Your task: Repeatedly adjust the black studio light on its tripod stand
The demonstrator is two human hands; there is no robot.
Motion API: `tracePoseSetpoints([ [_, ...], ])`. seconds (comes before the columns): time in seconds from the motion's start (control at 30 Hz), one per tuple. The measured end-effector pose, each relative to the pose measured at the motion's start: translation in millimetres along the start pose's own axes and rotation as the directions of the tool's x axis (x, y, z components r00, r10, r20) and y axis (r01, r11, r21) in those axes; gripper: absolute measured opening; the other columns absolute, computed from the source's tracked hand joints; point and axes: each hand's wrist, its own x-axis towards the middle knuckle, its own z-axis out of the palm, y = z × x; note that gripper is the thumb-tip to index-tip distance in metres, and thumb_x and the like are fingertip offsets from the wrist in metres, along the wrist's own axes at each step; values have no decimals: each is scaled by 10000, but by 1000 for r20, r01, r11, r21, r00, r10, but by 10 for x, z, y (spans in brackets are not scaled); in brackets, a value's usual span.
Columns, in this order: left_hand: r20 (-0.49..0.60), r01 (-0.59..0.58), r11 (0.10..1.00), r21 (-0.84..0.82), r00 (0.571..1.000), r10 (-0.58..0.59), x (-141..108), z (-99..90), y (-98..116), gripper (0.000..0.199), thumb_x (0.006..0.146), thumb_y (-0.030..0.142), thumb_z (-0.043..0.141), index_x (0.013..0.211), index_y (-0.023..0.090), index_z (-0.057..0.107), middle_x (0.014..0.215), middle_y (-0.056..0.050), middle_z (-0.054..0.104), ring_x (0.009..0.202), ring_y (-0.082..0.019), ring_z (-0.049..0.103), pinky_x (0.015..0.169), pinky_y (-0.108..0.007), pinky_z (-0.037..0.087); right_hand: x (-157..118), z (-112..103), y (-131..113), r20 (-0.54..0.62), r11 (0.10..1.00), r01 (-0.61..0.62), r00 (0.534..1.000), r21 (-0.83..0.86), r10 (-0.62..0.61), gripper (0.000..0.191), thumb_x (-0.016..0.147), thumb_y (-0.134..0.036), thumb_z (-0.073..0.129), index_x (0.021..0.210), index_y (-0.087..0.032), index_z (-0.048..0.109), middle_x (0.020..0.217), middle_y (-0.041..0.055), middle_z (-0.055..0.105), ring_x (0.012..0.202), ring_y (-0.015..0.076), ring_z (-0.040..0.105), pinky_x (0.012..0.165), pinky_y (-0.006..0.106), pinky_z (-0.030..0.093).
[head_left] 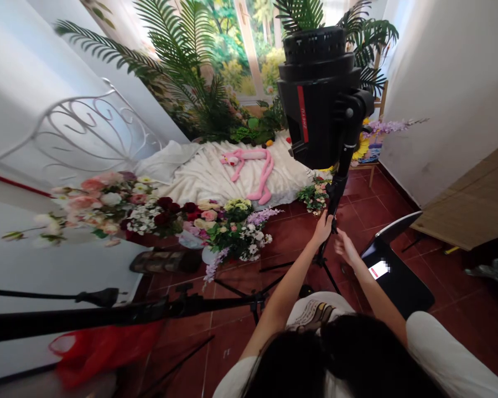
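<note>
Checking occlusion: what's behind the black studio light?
Behind the studio light, palm fronds and yellow flowers show past its edges; whatever it directly covers can't be seen.

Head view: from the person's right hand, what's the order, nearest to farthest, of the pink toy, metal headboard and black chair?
1. Black chair: just right of the right hand.
2. Pink toy: ahead, leftward.
3. Metal headboard: far left.

Left fingers (326, 222) grip the black light stand (336, 191).

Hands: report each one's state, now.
Left hand: closed, holding the stand.
Right hand: fingers partly curled at the stand; whether it holds anything cannot be told.
</note>
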Motion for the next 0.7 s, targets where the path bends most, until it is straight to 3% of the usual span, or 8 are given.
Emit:
tracePoseSetpoints([
  [0.07, 9, 10, 1000, -10, 1000, -10, -11, -6, 19, 546, 881, 676, 370, 981, 181, 577, 850, -38, 607, 726, -139, 554, 749, -282, 474, -12, -66, -40, -97, 953, 134, 981, -273, -166, 548, 678, -565, 704, 630, -236, 269, 499, -112, 240, 422, 58, 183, 403, 190, 170],
  [0.1, 7, 20, 1000, -14, 1000, -20, -15, -7, 27, 548, 877, 679, 378, 985, 181, 578, 852, -38, 607, 720, -137, 553, 743, -280, 475, -13, -88, -64, -96, 887, 200, 961, -416, -261, 529, 666, -537, 716, 634, -234, 283, 511, -107, 271, 443, 63, 224, 430, 194, 206],
  [0.2, -26, 49, 998, -44, 998, -50, -19, -2, 42, 541, 861, 677, 423, 1000, 180, 586, 884, -45, 627, 764, -141, 576, 780, -277, 484, 8, -109, -133, 18, 574, 310, 889, -758, -457, 474, 705, -503, 676, 612, -222, 305, 528, -82, 328, 510, 81, 296, 514, 220, 259],
  [0.3, -52, 67, 989, -135, 996, -75, -1, 12, 33, 549, 881, 671, 384, 955, 171, 600, 920, -51, 653, 846, -144, 602, 858, -280, 485, 58, -90, -183, 74, 343, 289, 849, -894, -523, 509, 802, -546, 577, 569, -211, 273, 508, -64, 302, 512, 86, 274, 534, 244, 232],
  [0.43, -56, 86, 970, -229, 993, -101, 35, 29, -5, 597, 899, 679, 310, 895, 167, 618, 922, -50, 677, 879, -146, 619, 907, -291, 481, 127, -86, -246, 83, 244, 234, 860, -941, -503, 582, 850, -608, 515, 504, -207, 271, 467, -44, 294, 485, 89, 244, 515, 268, 188],
  [0.5, -76, 98, 968, -231, 990, -119, 41, 37, -17, 610, 888, 694, 315, 889, 168, 625, 922, -53, 687, 890, -154, 624, 915, -298, 478, 158, -99, -275, 115, 242, 253, 875, -936, -471, 593, 842, -634, 518, 487, -206, 313, 458, -35, 317, 475, 92, 250, 504, 275, 172],
  [0.57, -88, 108, 969, -222, 988, -130, 36, 45, -19, 634, 877, 713, 312, 893, 165, 631, 918, -63, 695, 895, -164, 629, 922, -307, 476, 189, -108, -284, 136, 318, 291, 893, -902, -430, 618, 812, -692, 521, 481, -209, 324, 453, -32, 320, 471, 91, 249, 492, 273, 163],
  [0.7, -99, 108, 973, -205, 986, -131, 12, 62, -3, 671, 868, 730, 298, 914, 152, 637, 916, -80, 699, 890, -175, 637, 920, -323, 478, 230, -84, -212, 114, 733, 206, 978, -648, -175, 670, 748, -811, 477, 472, -236, 273, 421, -47, 268, 422, 77, 221, 443, 260, 165],
])
